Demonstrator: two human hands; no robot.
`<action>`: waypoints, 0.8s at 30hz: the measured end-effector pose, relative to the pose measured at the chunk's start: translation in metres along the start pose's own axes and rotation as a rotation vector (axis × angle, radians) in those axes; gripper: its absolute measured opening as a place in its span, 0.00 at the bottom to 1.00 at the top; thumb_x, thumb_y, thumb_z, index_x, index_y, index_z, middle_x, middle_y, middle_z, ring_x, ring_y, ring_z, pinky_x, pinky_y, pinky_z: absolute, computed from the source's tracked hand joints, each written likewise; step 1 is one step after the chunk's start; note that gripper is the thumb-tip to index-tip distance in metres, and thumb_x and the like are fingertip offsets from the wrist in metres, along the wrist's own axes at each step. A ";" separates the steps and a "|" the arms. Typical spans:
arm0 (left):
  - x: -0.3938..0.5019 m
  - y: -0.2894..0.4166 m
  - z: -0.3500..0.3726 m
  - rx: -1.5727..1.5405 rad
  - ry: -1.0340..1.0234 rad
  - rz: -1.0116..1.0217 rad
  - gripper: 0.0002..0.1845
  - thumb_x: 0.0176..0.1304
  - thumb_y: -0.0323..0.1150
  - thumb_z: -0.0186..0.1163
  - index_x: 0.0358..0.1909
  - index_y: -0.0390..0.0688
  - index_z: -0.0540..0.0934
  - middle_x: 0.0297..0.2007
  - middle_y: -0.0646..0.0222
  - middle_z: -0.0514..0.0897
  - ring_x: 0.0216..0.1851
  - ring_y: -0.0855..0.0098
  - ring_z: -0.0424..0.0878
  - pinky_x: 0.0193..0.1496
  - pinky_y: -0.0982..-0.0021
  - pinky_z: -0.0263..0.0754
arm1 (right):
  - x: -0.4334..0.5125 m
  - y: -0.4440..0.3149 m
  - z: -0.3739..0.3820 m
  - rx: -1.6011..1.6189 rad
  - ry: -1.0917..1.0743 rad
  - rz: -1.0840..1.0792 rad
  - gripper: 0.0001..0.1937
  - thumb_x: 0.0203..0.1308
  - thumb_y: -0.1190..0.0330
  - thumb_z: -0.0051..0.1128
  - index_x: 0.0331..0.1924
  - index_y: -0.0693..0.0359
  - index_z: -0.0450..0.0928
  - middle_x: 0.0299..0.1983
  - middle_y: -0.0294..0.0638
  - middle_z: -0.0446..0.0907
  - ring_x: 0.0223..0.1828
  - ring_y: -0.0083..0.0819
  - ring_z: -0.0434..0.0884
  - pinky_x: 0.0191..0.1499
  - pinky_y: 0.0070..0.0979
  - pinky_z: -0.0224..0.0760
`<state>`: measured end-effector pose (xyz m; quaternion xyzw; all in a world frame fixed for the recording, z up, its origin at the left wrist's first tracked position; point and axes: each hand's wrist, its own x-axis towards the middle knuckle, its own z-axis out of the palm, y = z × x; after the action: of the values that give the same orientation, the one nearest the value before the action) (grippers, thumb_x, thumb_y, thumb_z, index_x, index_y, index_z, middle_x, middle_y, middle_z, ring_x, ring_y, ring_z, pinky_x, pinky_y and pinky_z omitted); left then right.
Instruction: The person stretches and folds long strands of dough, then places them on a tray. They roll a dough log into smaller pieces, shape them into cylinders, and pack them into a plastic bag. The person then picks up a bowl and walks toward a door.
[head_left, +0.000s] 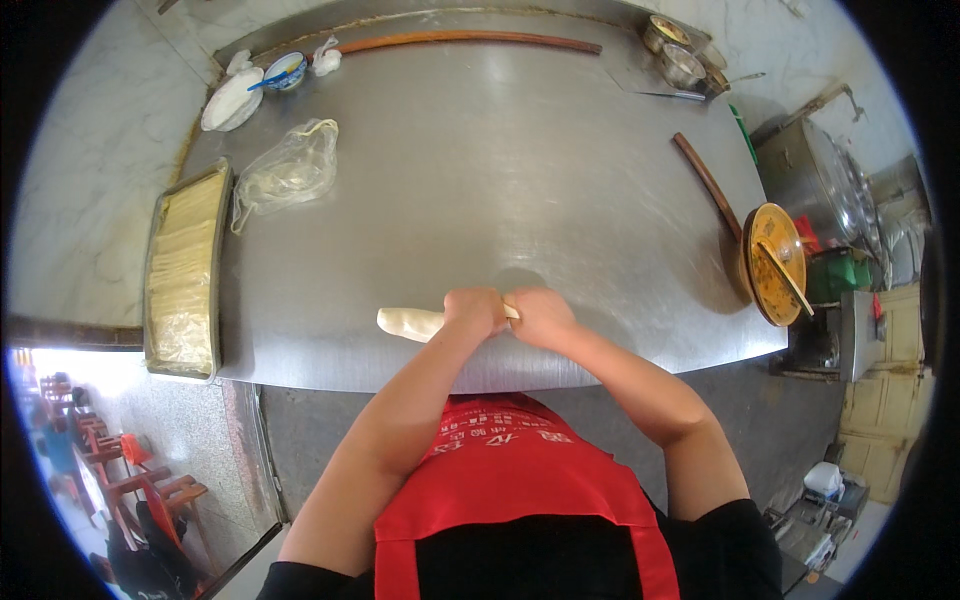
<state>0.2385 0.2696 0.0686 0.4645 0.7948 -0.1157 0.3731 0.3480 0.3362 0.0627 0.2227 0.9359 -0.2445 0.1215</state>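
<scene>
Close to the front edge of a steel-topped table (450, 165), both my hands grip one length of pale dough (409, 323). My left hand (474, 310) is closed around its middle, and a thick, smooth, rounded end sticks out to the left. Right beside it, my right hand (538, 318) is closed on the other part. A narrow strip of dough shows between the two fists. The fingers curl out of sight underneath, so the dough inside the hands is hidden.
At left lie a metal tray (223, 247) of dough strips under film, a plastic bag (292, 169) and a bowl of white powder (234, 101). A long rolling pin (465, 36) lies at the back. On the right are a shorter wooden rod (707, 180), an orange bowl (776, 262) and a knife (675, 95).
</scene>
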 end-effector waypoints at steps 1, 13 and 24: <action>0.004 -0.003 0.004 -0.008 0.030 0.000 0.09 0.51 0.38 0.58 0.31 0.48 0.85 0.32 0.65 0.85 0.37 0.63 0.84 0.34 0.65 0.76 | -0.004 0.002 0.002 0.056 0.071 -0.088 0.09 0.47 0.68 0.53 0.34 0.56 0.79 0.31 0.46 0.80 0.37 0.46 0.79 0.40 0.40 0.73; -0.037 -0.011 -0.031 -1.938 -0.088 0.280 0.35 0.64 0.61 0.40 0.60 0.42 0.66 0.53 0.65 0.72 0.52 0.68 0.73 0.55 0.68 0.66 | -0.002 -0.021 -0.051 0.390 0.596 -0.361 0.22 0.47 0.71 0.60 0.50 0.53 0.73 0.56 0.47 0.66 0.61 0.45 0.62 0.61 0.45 0.51; -0.054 0.007 -0.036 -2.201 0.437 0.276 0.27 0.66 0.54 0.45 0.48 0.38 0.71 0.42 0.70 0.76 0.46 0.73 0.73 0.49 0.71 0.68 | 0.009 -0.056 -0.023 0.521 0.754 -0.088 0.21 0.64 0.68 0.39 0.61 0.59 0.65 0.64 0.51 0.60 0.65 0.46 0.58 0.67 0.44 0.42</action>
<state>0.2427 0.2576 0.1325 -0.0225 0.4548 0.7730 0.4417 0.3110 0.3073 0.1022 0.2795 0.8305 -0.3786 -0.2981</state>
